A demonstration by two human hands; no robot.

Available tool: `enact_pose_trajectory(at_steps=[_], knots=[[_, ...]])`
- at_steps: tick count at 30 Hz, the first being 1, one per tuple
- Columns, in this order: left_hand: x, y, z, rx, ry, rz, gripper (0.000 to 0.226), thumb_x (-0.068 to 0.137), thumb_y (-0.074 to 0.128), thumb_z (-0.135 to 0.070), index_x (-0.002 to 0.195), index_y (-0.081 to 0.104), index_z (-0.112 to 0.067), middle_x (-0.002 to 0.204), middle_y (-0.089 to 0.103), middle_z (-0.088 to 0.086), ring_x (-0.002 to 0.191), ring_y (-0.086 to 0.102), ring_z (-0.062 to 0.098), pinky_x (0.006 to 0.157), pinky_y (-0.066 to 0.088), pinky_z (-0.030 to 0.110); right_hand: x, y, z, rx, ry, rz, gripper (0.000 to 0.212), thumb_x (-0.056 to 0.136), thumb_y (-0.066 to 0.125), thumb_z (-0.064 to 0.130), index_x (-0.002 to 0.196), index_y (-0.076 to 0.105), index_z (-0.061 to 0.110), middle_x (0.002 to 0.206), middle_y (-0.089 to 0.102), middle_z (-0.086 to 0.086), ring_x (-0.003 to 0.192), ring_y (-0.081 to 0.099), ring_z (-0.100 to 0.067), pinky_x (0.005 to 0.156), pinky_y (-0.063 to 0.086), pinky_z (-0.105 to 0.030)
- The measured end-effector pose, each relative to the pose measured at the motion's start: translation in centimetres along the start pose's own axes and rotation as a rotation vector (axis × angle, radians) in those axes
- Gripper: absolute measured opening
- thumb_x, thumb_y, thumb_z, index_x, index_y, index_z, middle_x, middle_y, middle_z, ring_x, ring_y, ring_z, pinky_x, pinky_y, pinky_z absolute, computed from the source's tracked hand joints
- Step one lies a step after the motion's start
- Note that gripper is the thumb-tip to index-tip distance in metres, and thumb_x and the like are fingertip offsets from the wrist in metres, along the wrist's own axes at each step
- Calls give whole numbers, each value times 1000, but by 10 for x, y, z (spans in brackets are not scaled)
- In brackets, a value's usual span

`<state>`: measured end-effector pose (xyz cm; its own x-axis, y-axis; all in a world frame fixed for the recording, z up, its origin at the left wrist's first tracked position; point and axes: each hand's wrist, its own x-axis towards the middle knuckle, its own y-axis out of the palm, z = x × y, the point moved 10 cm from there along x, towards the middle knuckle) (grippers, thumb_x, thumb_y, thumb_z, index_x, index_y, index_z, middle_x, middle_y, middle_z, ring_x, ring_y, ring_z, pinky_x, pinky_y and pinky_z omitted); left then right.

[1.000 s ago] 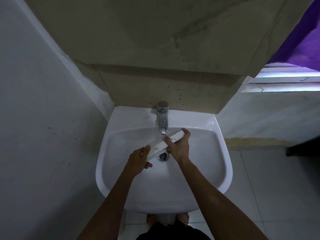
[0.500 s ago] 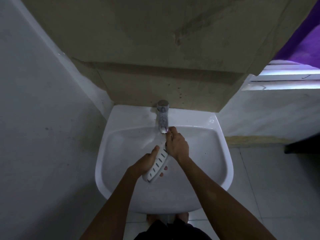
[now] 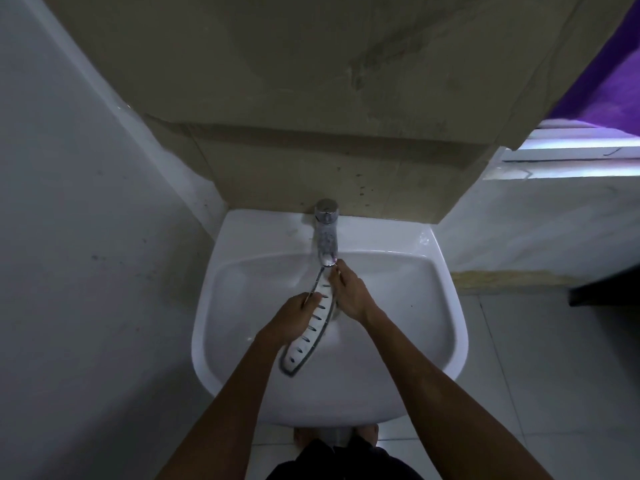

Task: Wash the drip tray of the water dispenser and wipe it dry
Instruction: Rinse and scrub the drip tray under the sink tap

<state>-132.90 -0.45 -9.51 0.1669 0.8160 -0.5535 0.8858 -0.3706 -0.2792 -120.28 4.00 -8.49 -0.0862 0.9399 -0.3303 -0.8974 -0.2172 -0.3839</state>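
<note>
The drip tray is a long white curved piece with a row of dark slots. It is held tilted over the basin of the white sink, its far end just under the chrome tap. My left hand grips the tray's left edge near the middle. My right hand holds its far right side, fingers close to the spout. The tray's near end hangs free above the basin floor. I cannot tell whether water is running.
A bare concrete wall rises behind the sink and a white wall closes in on the left. A tiled floor lies to the right, with a dark object at the right edge. My feet show below the basin.
The tray has turned from lying crosswise under the tap to pointing lengthwise toward me, slotted face up. Over the last half second the tray slid a little nearer and my right hand stayed by the spout.
</note>
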Motion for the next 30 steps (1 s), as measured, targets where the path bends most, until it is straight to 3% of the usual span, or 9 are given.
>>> enact_pose_trajectory(at_steps=[2, 5, 9, 13, 15, 19, 24, 27, 30], knots=[[2, -3, -2, -9, 15, -45, 40, 103, 36, -40, 107, 62, -9, 99, 72, 18, 86, 71, 35, 86, 56, 49, -3, 6, 3, 68, -4, 90, 32, 105, 41, 34, 134, 45, 21, 121, 65, -7, 105, 65, -27, 93, 52, -39], [5, 0, -3, 55, 22, -69, 51, 103, 28, -46, 113, 59, -7, 104, 69, 19, 85, 66, 25, 82, 52, 35, -6, 9, 5, 177, 1, 166, 51, 99, 58, 26, 144, 35, 22, 126, 62, -4, 107, 65, -20, 95, 54, -37], [7, 11, -10, -76, 39, -27, 44, 103, 29, -41, 112, 60, -11, 100, 72, 11, 87, 69, 20, 82, 54, 36, -5, 2, -8, 166, 92, 146, 46, 96, 61, 36, 137, 45, 21, 108, 69, -12, 85, 69, -20, 64, 53, -25], [13, 16, -14, -3, 51, 15, 30, 98, 44, -22, 124, 51, -10, 117, 66, 9, 103, 66, 22, 94, 52, 40, -4, -17, -16, 87, 63, -57, 33, 103, 46, 35, 115, 63, 9, 102, 72, -14, 89, 70, -30, 81, 58, -50], [13, 15, -7, 79, 16, 42, 35, 97, 48, -20, 130, 47, -11, 125, 61, 7, 112, 61, 22, 97, 49, 39, -8, -20, -15, 92, 31, -94, 31, 104, 44, 34, 119, 62, 13, 106, 72, -10, 93, 69, -29, 84, 58, -51], [14, 10, 5, 157, 13, 22, 34, 97, 51, -19, 130, 47, -14, 128, 59, 7, 118, 58, 24, 102, 47, 45, -12, -15, -17, 128, -1, -14, 32, 101, 53, 28, 133, 54, 22, 116, 69, -3, 98, 67, -16, 86, 59, -36], [14, 10, 4, 73, -10, -16, 34, 95, 49, -10, 128, 46, -12, 126, 60, 8, 117, 58, 24, 102, 47, 44, -15, -13, -14, 234, 60, 61, 40, 97, 58, 18, 135, 50, 28, 104, 66, 12, 85, 65, 0, 62, 50, -8], [10, 26, 5, -153, -46, 77, 34, 93, 47, -4, 127, 49, -11, 124, 62, 11, 114, 63, 26, 97, 53, 47, -21, -6, -20, 209, 157, 139, 35, 99, 55, 27, 134, 51, 26, 108, 67, 0, 97, 67, -17, 79, 58, -26], [3, 39, 1, -443, -52, 163, 40, 91, 48, 6, 126, 56, -12, 119, 69, 13, 104, 70, 25, 79, 59, 35, -32, 6, -32, 136, 229, 282, 36, 101, 53, 34, 132, 53, 17, 121, 67, -10, 110, 65, -29, 95, 55, -46]])
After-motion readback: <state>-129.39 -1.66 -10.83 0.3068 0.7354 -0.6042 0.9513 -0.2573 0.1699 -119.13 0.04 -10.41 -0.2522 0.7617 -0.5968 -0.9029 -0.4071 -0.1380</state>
